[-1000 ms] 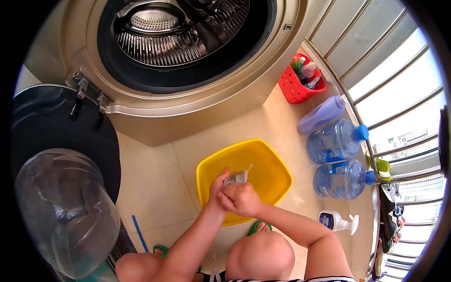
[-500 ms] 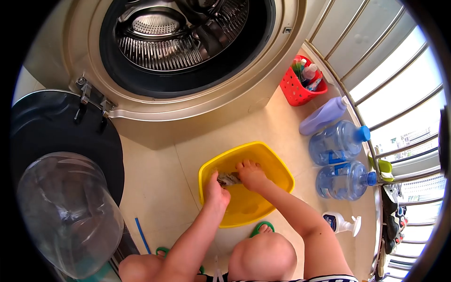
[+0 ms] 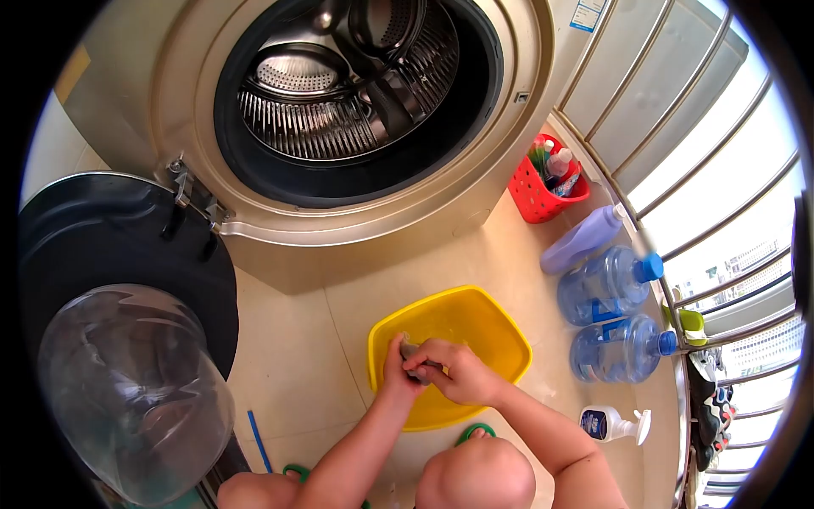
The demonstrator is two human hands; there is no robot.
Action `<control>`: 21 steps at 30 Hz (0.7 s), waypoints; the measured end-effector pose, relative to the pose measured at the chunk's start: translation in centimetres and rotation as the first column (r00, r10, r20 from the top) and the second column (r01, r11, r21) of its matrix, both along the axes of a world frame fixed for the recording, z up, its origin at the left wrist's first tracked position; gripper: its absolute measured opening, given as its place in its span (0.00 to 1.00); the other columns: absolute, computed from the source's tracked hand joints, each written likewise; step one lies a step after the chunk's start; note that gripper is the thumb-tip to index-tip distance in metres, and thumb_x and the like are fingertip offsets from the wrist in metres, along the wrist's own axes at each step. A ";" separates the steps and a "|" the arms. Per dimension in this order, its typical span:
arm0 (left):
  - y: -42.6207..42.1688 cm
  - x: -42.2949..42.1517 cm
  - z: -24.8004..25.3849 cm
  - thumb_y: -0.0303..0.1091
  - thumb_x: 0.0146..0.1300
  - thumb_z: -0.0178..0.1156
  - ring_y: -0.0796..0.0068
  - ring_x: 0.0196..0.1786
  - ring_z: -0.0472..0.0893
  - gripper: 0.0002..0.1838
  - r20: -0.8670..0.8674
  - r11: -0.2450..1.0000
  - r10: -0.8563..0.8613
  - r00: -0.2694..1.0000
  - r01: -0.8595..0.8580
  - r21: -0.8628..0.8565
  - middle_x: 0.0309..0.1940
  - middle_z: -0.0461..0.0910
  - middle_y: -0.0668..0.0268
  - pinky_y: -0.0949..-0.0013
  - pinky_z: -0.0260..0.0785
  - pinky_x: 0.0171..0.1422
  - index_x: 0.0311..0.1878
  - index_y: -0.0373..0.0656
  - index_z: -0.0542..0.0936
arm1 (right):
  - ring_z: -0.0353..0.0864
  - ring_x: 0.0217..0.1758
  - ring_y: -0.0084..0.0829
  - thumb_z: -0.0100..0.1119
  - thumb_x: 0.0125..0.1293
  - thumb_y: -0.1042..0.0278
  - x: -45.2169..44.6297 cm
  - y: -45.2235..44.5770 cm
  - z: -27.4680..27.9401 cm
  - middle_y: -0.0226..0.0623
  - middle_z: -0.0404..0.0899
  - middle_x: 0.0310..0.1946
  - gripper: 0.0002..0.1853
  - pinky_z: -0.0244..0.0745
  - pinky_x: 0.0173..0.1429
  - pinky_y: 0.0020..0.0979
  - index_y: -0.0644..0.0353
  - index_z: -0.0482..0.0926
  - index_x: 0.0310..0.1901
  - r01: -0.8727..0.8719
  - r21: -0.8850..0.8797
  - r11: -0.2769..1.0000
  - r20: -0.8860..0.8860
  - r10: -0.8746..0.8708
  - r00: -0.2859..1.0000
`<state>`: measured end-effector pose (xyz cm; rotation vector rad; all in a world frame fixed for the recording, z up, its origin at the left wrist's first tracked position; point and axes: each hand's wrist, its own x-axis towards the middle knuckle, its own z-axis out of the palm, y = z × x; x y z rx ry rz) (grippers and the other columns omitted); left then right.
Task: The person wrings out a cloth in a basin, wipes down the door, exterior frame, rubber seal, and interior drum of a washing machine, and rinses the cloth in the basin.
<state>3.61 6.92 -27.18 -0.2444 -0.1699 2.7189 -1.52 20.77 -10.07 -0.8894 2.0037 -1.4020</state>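
A small crumpled grey cloth (image 3: 415,357) is bunched between my two hands over the left side of the yellow basin (image 3: 489,329). My left hand (image 3: 397,363) is closed around its left end. My right hand (image 3: 459,371) pinches the cloth from the other side, fingers curled over it. Both hands nearly touch. Most of the cloth is hidden by the fingers, so its exact kind cannot be made out. The basin stands on the tiled floor in front of my knees.
An open front-loading washing machine (image 3: 365,229) stands ahead, its door (image 3: 127,382) swung out left. On the right are a red basket (image 3: 536,197), a purple bottle (image 3: 581,242), two blue water jugs (image 3: 598,284) and a spray bottle (image 3: 606,422). A blue stick (image 3: 259,441) lies left.
My right hand has moved left to my left hand and closed on the cloth, which is now bunched tighter. The view has tilted up, so the surroundings sit lower.
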 end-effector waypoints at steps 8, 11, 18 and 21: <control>5.3 -0.1 4.9 0.50 0.71 0.43 0.68 0.53 0.78 0.19 0.299 0.877 0.246 0.922 -0.080 -0.473 0.50 0.76 0.65 0.65 0.73 0.57 0.54 0.49 0.71 | 0.69 0.63 0.43 0.58 0.66 0.51 2.0 0.0 -6.1 0.50 0.69 0.60 0.26 0.64 0.66 0.36 0.56 0.72 0.61 0.378 0.211 0.902 -0.158 -0.350 0.923; 5.3 0.2 8.6 0.54 0.74 0.39 0.70 0.60 0.74 0.23 0.414 0.836 0.316 0.854 -0.045 -0.547 0.53 0.75 0.66 0.66 0.67 0.64 0.57 0.48 0.71 | 0.67 0.65 0.41 0.59 0.65 0.47 1.7 0.3 -5.9 0.49 0.67 0.62 0.33 0.61 0.68 0.34 0.55 0.68 0.66 0.346 0.156 0.925 0.245 -0.375 0.894; 7.5 0.2 9.1 0.62 0.74 0.34 0.75 0.63 0.68 0.31 0.195 0.388 0.321 0.927 0.059 -0.920 0.61 0.67 0.67 0.68 0.58 0.69 0.69 0.51 0.63 | 0.73 0.56 0.31 0.61 0.67 0.60 2.3 0.1 -6.4 0.41 0.74 0.52 0.27 0.68 0.61 0.29 0.61 0.68 0.64 0.618 -0.063 0.784 0.811 -0.321 0.489; 7.6 0.3 7.7 0.57 0.76 0.33 0.69 0.73 0.58 0.31 0.249 0.485 0.466 0.849 -0.009 -0.875 0.68 0.59 0.60 0.67 0.52 0.74 0.73 0.49 0.57 | 0.74 0.52 0.27 0.61 0.67 0.64 3.5 -0.2 -6.3 0.37 0.75 0.50 0.21 0.70 0.58 0.29 0.62 0.71 0.58 0.641 -0.054 0.765 0.691 -0.435 0.578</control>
